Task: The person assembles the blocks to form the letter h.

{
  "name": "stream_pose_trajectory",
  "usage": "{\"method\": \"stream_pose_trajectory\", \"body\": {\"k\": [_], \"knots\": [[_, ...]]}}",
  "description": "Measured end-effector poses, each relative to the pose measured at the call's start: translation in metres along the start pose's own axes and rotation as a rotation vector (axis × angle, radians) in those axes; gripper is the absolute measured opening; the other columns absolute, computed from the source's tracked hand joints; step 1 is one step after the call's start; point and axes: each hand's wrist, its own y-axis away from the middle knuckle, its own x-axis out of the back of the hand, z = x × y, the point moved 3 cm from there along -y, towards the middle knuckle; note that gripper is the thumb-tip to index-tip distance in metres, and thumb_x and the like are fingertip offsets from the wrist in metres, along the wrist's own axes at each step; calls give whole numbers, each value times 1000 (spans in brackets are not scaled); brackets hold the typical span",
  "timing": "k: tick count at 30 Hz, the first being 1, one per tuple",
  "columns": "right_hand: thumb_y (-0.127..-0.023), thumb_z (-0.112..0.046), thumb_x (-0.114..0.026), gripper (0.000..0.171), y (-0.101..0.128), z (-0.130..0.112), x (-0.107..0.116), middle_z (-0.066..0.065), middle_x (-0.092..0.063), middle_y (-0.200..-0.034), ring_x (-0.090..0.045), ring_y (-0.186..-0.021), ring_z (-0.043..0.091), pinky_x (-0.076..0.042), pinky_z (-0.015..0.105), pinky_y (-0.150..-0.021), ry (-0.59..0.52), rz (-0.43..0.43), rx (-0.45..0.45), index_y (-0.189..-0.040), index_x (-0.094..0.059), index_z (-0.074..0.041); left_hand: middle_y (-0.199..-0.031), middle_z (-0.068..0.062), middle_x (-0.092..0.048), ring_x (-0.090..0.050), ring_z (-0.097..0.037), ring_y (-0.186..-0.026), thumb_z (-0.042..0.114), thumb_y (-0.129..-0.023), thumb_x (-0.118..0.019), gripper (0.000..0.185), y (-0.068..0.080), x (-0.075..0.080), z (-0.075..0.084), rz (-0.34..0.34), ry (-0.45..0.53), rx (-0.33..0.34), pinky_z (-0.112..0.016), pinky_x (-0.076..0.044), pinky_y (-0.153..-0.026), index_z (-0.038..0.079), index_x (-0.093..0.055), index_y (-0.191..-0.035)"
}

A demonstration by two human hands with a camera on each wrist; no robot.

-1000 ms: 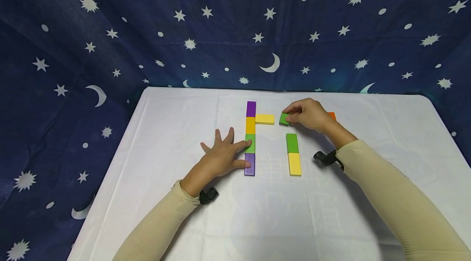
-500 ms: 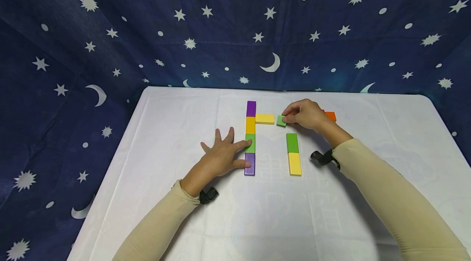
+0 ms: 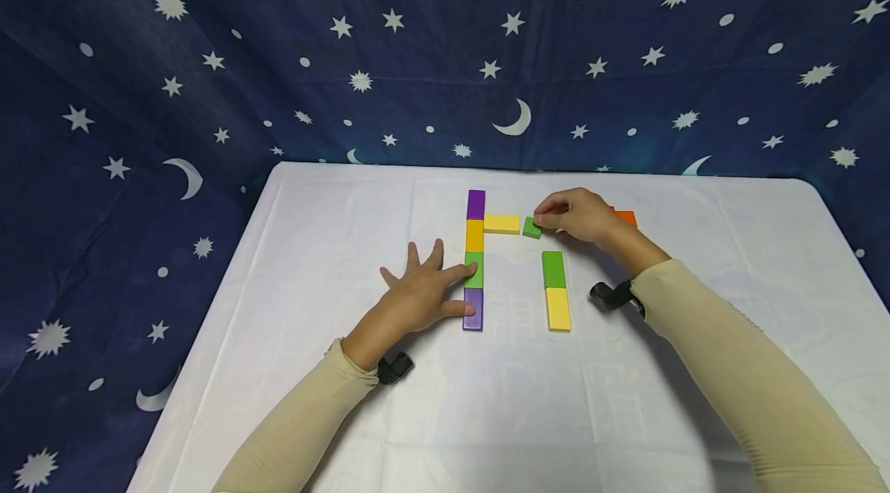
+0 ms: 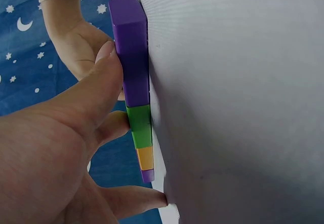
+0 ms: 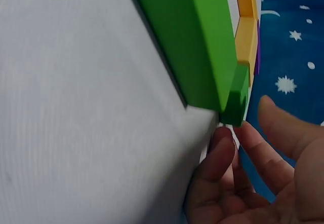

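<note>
A column of purple (image 3: 476, 204), orange-yellow (image 3: 475, 235), green (image 3: 474, 269) and purple (image 3: 473, 309) blocks lies on the white table (image 3: 334, 246). My left hand (image 3: 455, 290) rests flat beside it with fingers spread. Its index finger touches the green block (image 4: 139, 125) and its thumb touches the near purple one (image 4: 130, 46). A yellow block (image 3: 502, 223) lies crosswise off the column. Just right of it, my right hand (image 3: 544, 219) pinches a small green block (image 3: 531, 228) (image 5: 235, 100) on the table.
A second short column, green (image 3: 553, 269) over yellow (image 3: 558, 308), lies below my right hand. An orange block (image 3: 626, 218) shows behind that hand. Dark blue star-and-moon cloth (image 3: 417, 52) hangs behind and beside the table.
My right hand has slid the small green block a little to the left, closer to the yellow crosswise block. The left hand has not moved.
</note>
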Motion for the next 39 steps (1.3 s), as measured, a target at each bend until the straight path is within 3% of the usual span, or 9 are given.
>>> {"method": "stream_pose_trajectory", "body": {"k": [7, 31, 39], "knots": [[-88, -16, -80, 37, -2, 6, 4, 7, -62, -102, -53, -92, 19, -49, 25, -74, -51, -63, -26, -121, -70, -2, -171, -18, -14, -2, -60, -152, 63, -85, -71, 72, -1, 0, 0, 2, -7, 0, -92, -10, -100, 46, -47, -151], [-88, -21, -81, 33, -2, 4, 3, 6, -59, -100, -50, -92, 21, -42, 31, -78, -2, -35, -12, -118, -75, -9, -171, -18, -15, -2, -60, -152, 62, -85, -72, 71, 0, 0, 1, 2, -6, 2, -92, -10, -100, 46, -48, -150], [-89, -21, -80, 33, -1, 2, 2, 6, -58, -98, -52, -86, 20, -46, 27, -71, -24, -42, -27, -119, -75, -9, -171, -18, -15, -3, -60, -152, 62, -85, -72, 71, 0, 0, 1, 12, -4, -3, -92, -11, -99, 45, -49, -150]]}}
